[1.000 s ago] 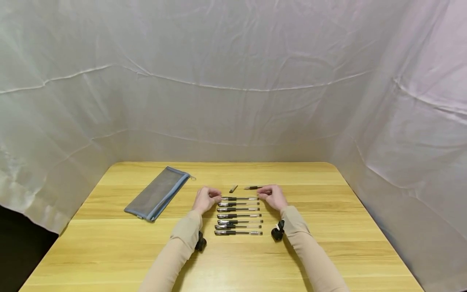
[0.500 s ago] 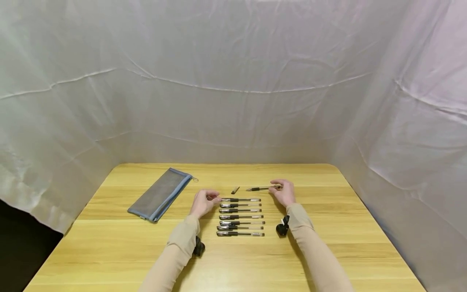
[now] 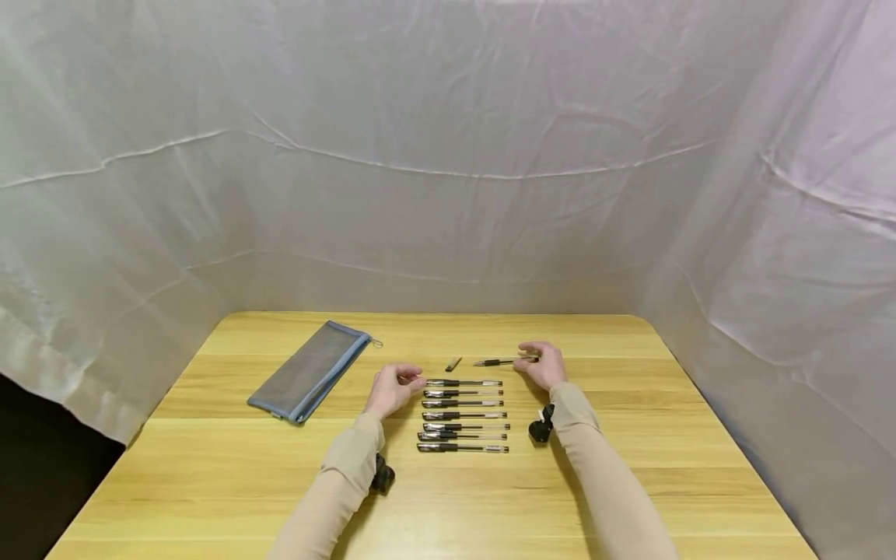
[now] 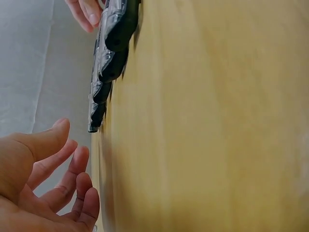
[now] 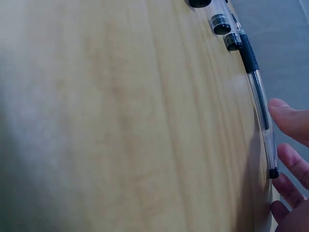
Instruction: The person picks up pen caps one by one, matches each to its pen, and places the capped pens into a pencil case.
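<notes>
**Uncapped pen beside right hand; roll and mislaid-cap risks**

Setup: uncapped pen (image 3: 495, 362) on the far part of the tabletop (image 3: 175, 482), beyond a row of seven pens (image 3: 448, 415), tip toward the left. What looks like its loose cap (image 3: 453, 364) lies askew, just off that tip. Mesh pouch (image 3: 308, 373) well to the left.

Right hand (image 3: 544, 365): fingers loosely bent, thumb apart, around the pen's rear end; no firm grip seen, contact uncertain. Left hand (image 3: 395, 389): relaxed, thumb and fingers parted, holding nothing, at the clip end of the row's farthest pen.

Risks (judged): round barrel could roll if a finger nudges it. Bare tip could mark the tabletop or dry out. Small cap could be knocked away by a passing sleeve. Left fingertips could push the farthest pen askew; two nearer pens lie very close together, so one bump could shift both.

Labels: pale patches (image 3: 494, 449) near some pens' rear ends, possibly stickers; too small to read. No brand legible.
</notes>
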Demonstrator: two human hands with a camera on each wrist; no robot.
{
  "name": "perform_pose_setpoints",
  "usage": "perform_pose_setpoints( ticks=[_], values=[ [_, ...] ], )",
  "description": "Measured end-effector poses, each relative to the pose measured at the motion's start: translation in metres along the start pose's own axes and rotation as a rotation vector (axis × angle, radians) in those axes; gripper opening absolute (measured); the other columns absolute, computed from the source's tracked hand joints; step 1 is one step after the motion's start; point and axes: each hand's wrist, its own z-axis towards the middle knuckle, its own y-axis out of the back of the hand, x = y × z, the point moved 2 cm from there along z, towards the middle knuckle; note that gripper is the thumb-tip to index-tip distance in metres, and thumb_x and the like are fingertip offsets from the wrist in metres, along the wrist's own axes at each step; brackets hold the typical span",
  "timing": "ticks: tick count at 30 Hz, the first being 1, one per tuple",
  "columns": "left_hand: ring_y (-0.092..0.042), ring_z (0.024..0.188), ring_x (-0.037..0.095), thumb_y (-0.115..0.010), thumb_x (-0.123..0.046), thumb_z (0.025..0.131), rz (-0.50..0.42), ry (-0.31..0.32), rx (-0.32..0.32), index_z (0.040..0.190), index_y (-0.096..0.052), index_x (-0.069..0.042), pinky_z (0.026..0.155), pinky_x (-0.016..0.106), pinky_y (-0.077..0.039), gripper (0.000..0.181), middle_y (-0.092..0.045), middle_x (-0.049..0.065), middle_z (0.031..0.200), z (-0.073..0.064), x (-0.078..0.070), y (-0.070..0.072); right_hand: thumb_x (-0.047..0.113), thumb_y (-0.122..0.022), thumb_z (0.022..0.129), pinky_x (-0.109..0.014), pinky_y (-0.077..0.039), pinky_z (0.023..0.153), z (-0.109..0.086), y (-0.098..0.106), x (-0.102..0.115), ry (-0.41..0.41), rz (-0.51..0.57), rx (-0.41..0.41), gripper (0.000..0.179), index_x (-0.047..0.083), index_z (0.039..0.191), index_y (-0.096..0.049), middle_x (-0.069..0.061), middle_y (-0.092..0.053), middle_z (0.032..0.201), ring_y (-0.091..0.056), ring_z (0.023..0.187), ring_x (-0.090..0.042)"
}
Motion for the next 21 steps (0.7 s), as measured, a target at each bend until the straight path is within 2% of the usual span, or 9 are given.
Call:
perform_pose_setpoints(
  ticks=[2,5,9,15,21],
  values=[
    [-0.065,0.092,0.02,-0.074,-0.015,0.092,-0.004,0.0,0.004,0.115,-0.074,-0.002,0.074,0.028,-0.051,0.026,-0.075,0.012,0.105,0.0002,0.0003,-0.0002,0.011,-0.076,0.089,-0.056,-0.04,0.113,0.0009,0.0009,-0.0005,0.0,-0.027,0.0,0.043,0.001,0.129,-0.065,-0.025,-0.06,0.137,-0.057,0.125,-0.042],
    [-0.065,0.092,0.02,-0.074,-0.015,0.092,-0.01,0.0,0.006,0.115,-0.074,-0.002,0.076,0.029,-0.052,0.026,-0.075,0.012,0.106,0.0001,0.0007,-0.0003,0.014,-0.076,0.089,-0.058,-0.03,0.116,0.002,0.0023,-0.0016,-0.002,-0.08,0.01,0.042,0.002,0.128,-0.066,-0.022,-0.065,0.132,-0.057,0.125,-0.041],
    [-0.066,0.091,0.02,-0.074,-0.014,0.092,-0.009,-0.011,0.002,0.115,-0.073,-0.002,0.078,0.03,-0.053,0.026,-0.076,0.013,0.105,-0.0001,0.0004,-0.0005,0.017,-0.076,0.089,-0.062,-0.022,0.115,0.0023,0.0038,-0.0026,-0.012,-0.124,0.027,0.041,0.003,0.127,-0.067,-0.021,-0.065,0.132,-0.053,0.129,-0.041],
    [-0.066,0.091,0.02,-0.074,-0.013,0.092,-0.002,-0.018,0.002,0.115,-0.073,-0.001,0.08,0.031,-0.054,0.026,-0.076,0.013,0.106,-0.0007,-0.0009,-0.0018,0.017,-0.074,0.091,-0.061,-0.025,0.113,0.0006,0.0057,-0.0026,-0.008,-0.161,0.036,0.037,0.002,0.124,-0.068,-0.021,-0.066,0.131,-0.053,0.128,-0.042],
    [-0.066,0.092,0.021,-0.074,-0.014,0.092,0.0,-0.021,0.005,0.115,-0.074,-0.002,0.08,0.033,-0.054,0.026,-0.076,0.013,0.106,-0.0013,-0.0016,-0.0027,0.015,-0.075,0.09,-0.059,-0.029,0.108,0.0001,0.0069,-0.0048,0.011,-0.176,0.02,0.023,0.002,0.109,-0.074,-0.019,-0.074,0.112,-0.062,0.112,-0.039]
  ],
)
